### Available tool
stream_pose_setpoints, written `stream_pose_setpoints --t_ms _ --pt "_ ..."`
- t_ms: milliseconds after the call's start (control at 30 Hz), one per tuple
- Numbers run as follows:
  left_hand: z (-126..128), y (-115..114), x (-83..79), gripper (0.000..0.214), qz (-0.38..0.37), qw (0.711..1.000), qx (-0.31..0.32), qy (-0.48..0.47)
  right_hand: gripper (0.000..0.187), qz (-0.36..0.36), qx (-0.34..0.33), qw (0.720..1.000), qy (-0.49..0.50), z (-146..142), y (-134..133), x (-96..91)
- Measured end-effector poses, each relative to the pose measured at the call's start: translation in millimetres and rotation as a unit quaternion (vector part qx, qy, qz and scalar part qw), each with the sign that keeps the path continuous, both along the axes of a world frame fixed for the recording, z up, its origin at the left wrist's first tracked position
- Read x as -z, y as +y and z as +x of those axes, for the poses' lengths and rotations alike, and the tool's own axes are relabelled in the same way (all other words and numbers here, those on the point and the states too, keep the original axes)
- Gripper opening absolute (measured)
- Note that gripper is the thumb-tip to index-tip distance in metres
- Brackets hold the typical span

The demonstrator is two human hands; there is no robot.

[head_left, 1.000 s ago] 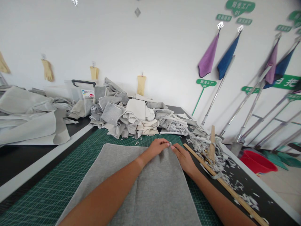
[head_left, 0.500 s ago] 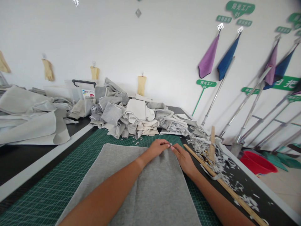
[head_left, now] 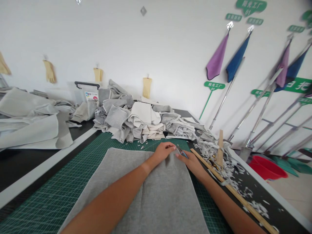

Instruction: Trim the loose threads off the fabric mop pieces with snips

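Grey fleece panel lies under both hands on green cutting mat. Left hand clamped on panel's top edge; right hand, just beside it, grips small scissors at that edge. Wooden ruler and fabric scraps lie right of right hand.

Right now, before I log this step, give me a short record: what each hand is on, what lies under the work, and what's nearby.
left hand: on the top edge of the grey fabric panel
right hand: at the same edge, holding what look like small snips
under panel: green cutting mat
right of hands: wooden straightedge, grey fabric scraps
beyond: heaped fabric pieces
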State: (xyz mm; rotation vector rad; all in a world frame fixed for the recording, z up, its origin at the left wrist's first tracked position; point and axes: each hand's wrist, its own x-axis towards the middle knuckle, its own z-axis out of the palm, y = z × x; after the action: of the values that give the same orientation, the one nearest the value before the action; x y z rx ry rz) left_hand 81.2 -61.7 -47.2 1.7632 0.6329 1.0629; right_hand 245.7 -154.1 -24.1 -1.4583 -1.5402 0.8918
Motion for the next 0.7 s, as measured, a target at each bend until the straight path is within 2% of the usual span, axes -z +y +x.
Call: stream_pose_setpoints --t_ms 133,300,533,633,700 --pt "-4 -1 -14.1 0.025 0.024 0.995 -0.098 0.003 0.041 -0.100 -0.018 0.992 0.069 -5 -7 -8.2" --pt "-19 0 -52.4 0.025 0.077 0.978 -0.195 -0.018 0.040 -0.153 -0.087 0.978 0.108 -3 -11 -14.7" --pt "-51 -11 -128.8 0.023 0.164 0.952 -0.248 -0.070 0.041 -0.232 -0.210 0.940 0.137 -16 -27 -30.6" --pt "-67 -21 -166.0 0.022 0.202 0.936 -0.273 -0.088 0.040 -0.214 -0.215 0.948 0.097 -27 -32 -44.5" --pt "-79 -29 -190.1 0.021 0.231 0.920 -0.300 -0.101 0.040 -0.179 -0.177 0.965 0.069 -30 -32 -58.1"
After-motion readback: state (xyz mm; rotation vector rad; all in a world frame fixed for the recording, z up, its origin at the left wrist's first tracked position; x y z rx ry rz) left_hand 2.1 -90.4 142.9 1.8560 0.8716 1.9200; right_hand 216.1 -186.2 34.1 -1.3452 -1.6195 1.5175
